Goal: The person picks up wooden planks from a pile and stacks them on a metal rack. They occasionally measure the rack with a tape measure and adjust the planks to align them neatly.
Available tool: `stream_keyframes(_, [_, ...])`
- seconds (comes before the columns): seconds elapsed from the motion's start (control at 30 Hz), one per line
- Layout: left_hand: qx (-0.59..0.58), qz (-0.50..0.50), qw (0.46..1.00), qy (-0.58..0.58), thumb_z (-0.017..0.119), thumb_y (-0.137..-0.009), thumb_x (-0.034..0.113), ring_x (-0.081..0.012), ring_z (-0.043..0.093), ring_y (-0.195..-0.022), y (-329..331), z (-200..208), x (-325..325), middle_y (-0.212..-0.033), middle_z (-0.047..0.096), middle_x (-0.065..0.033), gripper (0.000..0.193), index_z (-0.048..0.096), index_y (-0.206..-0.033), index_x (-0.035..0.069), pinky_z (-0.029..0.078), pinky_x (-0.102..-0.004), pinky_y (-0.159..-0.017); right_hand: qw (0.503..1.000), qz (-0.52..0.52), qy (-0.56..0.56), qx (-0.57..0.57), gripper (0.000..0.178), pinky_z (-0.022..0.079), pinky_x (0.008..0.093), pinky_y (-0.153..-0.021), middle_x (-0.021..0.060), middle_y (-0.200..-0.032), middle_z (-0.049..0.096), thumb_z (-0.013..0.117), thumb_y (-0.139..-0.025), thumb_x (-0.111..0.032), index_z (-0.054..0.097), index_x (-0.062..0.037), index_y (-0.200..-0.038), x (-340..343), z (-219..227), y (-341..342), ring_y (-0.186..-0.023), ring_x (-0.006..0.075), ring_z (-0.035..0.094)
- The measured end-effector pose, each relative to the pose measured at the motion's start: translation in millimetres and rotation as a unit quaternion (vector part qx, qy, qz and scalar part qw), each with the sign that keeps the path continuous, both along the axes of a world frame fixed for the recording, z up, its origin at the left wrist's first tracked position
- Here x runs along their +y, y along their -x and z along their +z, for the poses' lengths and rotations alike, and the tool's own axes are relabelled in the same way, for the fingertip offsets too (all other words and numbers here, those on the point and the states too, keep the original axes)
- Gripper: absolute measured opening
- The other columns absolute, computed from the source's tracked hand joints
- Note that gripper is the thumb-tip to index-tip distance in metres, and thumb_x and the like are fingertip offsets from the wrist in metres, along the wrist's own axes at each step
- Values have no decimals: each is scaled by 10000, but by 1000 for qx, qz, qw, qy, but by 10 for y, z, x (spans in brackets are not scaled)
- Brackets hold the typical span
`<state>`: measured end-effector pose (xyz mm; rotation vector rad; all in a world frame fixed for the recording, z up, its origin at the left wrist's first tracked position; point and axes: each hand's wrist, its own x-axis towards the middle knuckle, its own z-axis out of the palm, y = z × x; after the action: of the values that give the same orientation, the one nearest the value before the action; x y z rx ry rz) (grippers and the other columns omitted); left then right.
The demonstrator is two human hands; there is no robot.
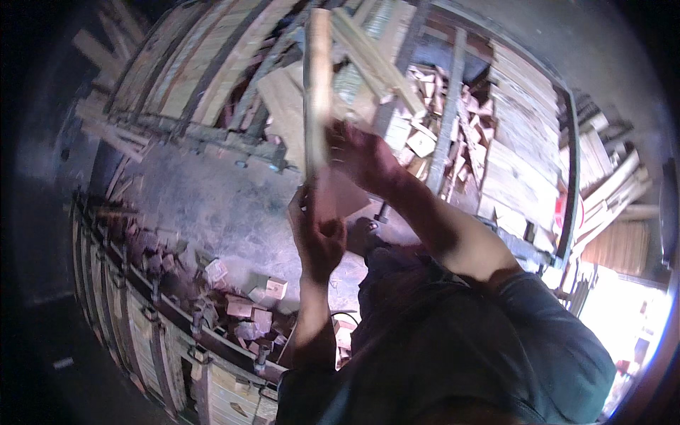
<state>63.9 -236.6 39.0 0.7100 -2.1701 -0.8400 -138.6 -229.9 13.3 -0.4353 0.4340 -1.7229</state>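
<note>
Left hand: your left hand (316,237) sits low in the middle of the view, its fingers (327,230) clenched around the bottom end of the wooden strip (318,85).
Right hand: your right hand (363,157) is above and just right of the left one, its fingers wrapped on the same strip higher up, at about its lower third.
Wooden strip: you hold it nearly upright, a long, pale, narrow piece that runs from your left hand up to the top edge of the view; it touches nothing but your two hands.
Flat board piece: a reddish flat piece (340,195) shows between your two hands, just right of the strip; whether you grip it too cannot be told.
Floor: the grey, dusty concrete floor (205,198) lies below your hands, well apart from the strip.
Offcut blocks: small wooden blocks (244,304) lie scattered on the floor near the lower-left frame rail, left of your left forearm.
Scrap heap: a heap of pale offcuts (439,134) lies behind your right hand, between stacked planks.
Plank stacks: long boards (205,64) are stacked along the upper left, more boards (520,149) on the right.
Sleeve: your dark sleeve (489,340) fills the lower right.
</note>
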Motion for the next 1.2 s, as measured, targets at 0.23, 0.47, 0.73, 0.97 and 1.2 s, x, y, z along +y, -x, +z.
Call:
stream_keyframes(0.23, [-48,-20,987,153,737,-795,154,-455,441,-1209,318,72,526,-1370,420,-284,636,470,-1359,32,415,-524,-951,983,-74,57,-157,501,381,490,-1031,119,-1242,579,484,-948,-439,513,-90,-1307,627,174,317,-1171,301,531])
stream_keyframes(0.47, [-42,-38,987,151,795,-736,59,-412,506,-1083,623,84,1120,-1211,523,-237,689,480,-1348,24,407,-500,-910,964,-195,10,-179,481,421,515,-1025,143,-1233,597,499,-942,-428,524,-124,-1313,1381,45,751,-1131,340,574])
stream_keyframes(0.73, [-51,-120,991,11,862,-668,36,-342,573,-1109,1019,-86,1546,-1209,593,-233,829,435,-1371,-64,449,-450,-978,905,-323,-11,-276,625,368,510,-1069,158,-1318,589,465,-938,-518,505,-78,-1381,2578,-47,1291,-1199,368,550])
stream_keyframes(0.97, [-22,-180,943,-279,732,-745,-124,-286,545,-1171,1567,-147,2051,-1326,524,-240,914,214,-1497,-72,502,-379,-961,828,-418,-35,-372,389,442,530,-974,203,-1033,626,643,-875,-302,553,-3,-1106,3988,-653,1880,-992,377,596])
stream_keyframes(1.2, [30,-46,847,-529,750,-783,-26,-247,634,-979,2413,-703,2579,-1159,617,-187,831,276,-1461,-106,527,-346,-791,713,-525,-261,-385,227,519,424,-842,134,-924,641,712,-801,-101,581,-11,-963,4940,-1136,2191,-851,286,627])
